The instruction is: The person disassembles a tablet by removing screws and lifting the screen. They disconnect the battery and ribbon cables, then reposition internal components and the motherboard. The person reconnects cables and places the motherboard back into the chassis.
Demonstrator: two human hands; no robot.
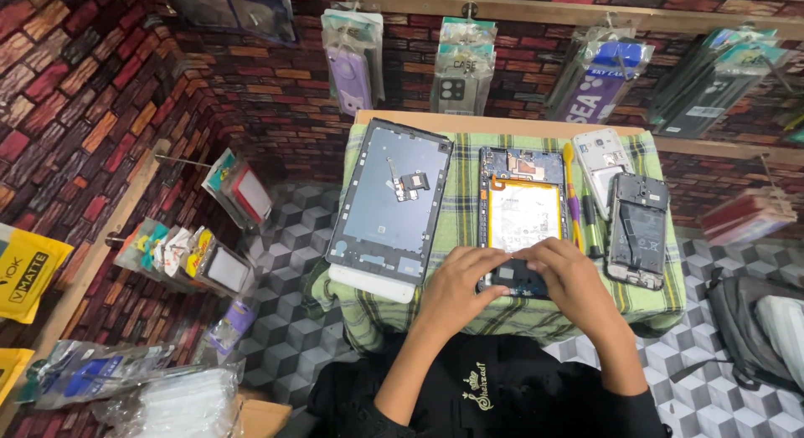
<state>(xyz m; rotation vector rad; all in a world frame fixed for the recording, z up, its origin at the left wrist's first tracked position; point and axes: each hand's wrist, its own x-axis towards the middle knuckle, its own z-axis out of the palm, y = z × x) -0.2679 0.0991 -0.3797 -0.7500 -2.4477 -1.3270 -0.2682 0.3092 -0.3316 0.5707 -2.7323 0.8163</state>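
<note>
You are pressing both hands, left hand [459, 280] and right hand [568, 279], fingers pinching the opened phone's [521, 216] lower edge (keep pressure even).

Opened phone [523, 216] (white battery exposed), flat on green checked cloth [469, 212]

Woven checked cloth [469, 205], wooden table [469, 121]

Your left hand [459, 280] and right hand [563, 275] meet at the fingertips, palms down. Both forearms are bare and reach forward from your body, angling inward.
</note>
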